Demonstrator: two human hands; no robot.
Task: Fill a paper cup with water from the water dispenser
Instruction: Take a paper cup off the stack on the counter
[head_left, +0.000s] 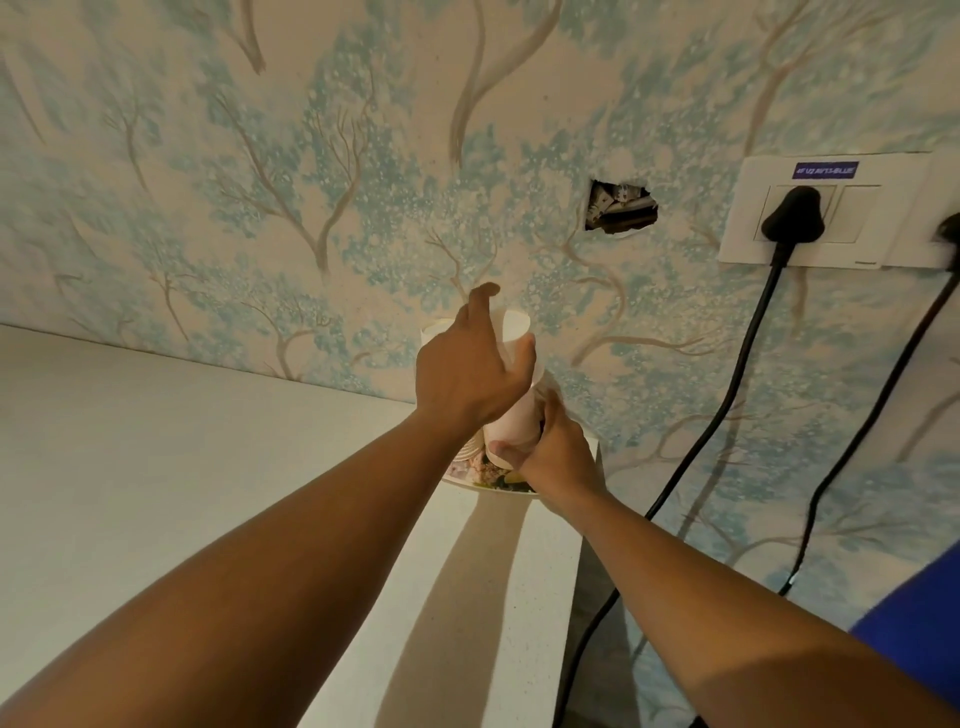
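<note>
A stack of white paper cups stands on a patterned plate at the back right corner of a white counter, against the wall. My left hand grips the top paper cup near its rim, fingers wrapped round it. My right hand holds the lower part of the stack just above the plate. Both hands hide most of the cups. No water dispenser can be seen.
The white counter ends in a right edge near the plate. A tree-patterned wall rises behind, with a ragged hole. A socket plate carries two black plugs whose cables hang down. Something blue sits at lower right.
</note>
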